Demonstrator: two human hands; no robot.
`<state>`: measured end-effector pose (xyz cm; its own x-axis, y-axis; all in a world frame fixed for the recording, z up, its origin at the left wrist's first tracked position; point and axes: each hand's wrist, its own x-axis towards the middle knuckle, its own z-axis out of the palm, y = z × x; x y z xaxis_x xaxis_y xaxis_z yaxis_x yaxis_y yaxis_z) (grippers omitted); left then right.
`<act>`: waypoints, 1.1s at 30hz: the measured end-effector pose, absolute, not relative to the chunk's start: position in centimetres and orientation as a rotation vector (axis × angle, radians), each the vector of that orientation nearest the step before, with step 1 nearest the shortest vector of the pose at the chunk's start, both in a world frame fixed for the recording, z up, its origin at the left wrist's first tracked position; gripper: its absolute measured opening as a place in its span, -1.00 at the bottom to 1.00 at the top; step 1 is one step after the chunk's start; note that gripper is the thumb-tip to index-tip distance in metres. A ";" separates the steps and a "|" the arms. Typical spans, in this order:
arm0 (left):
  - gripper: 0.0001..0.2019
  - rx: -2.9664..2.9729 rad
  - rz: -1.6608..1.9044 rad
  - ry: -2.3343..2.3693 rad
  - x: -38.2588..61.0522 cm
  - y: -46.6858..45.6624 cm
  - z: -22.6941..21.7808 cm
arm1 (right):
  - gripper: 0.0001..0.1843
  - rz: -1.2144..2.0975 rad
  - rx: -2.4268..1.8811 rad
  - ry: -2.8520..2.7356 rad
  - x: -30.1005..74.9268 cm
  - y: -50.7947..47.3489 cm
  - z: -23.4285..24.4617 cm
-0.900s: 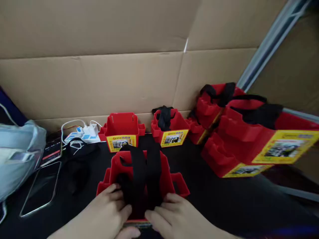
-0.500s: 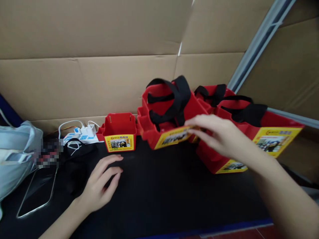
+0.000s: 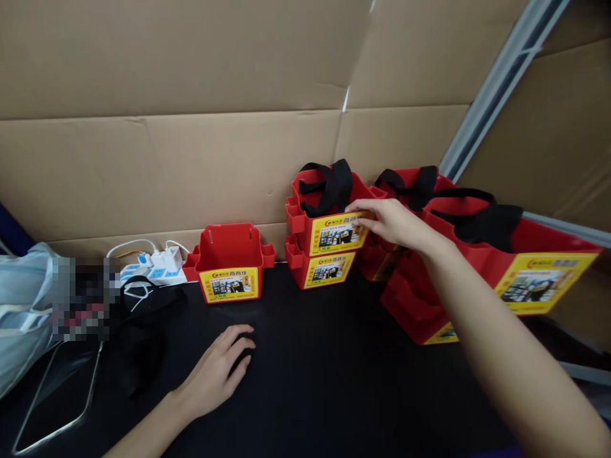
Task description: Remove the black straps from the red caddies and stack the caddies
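My right hand [image 3: 382, 219] grips the front rim of a red plastic tool box [image 3: 298, 216] that has a black strap and a yellow label. That box rests on a lower red box [image 3: 296, 264], stacked with labels facing me. My left hand [image 3: 217, 366] lies on the black table with its fingers apart, holding nothing. Beyond it stands a single red box [image 3: 230, 251] without a strap. Right of my right hand, a large red box with a black strap [image 3: 482, 222] leans on another red box [image 3: 410, 305]; my forearm covers part of them.
A white power strip [image 3: 165, 273] with plugs and cables lies by the cardboard wall [image 3: 191, 172]. At the left are a pale blue bag [image 3: 23, 318], a phone [image 3: 60, 394] and a black cloth [image 3: 143, 343]. A metal post [image 3: 506, 76] rises at the back right.
The red box in my right hand has come down, away from me, onto the lower box, and now sits level. My left hand has shifted slightly right.
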<state>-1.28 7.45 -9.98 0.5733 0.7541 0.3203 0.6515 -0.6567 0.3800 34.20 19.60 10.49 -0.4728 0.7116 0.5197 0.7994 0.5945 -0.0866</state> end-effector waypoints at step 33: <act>-0.43 2.113 1.316 1.208 11.7 19.0 -5.2 | -0.45 -0.769 -1.324 -1.916 29.8 17.7 3.9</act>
<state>11.71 19.01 -5.19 0.1954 0.8177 0.5414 0.4693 -0.5627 0.6805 29.79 17.74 3.93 -0.2557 0.5478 0.7966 0.9466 0.3094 0.0911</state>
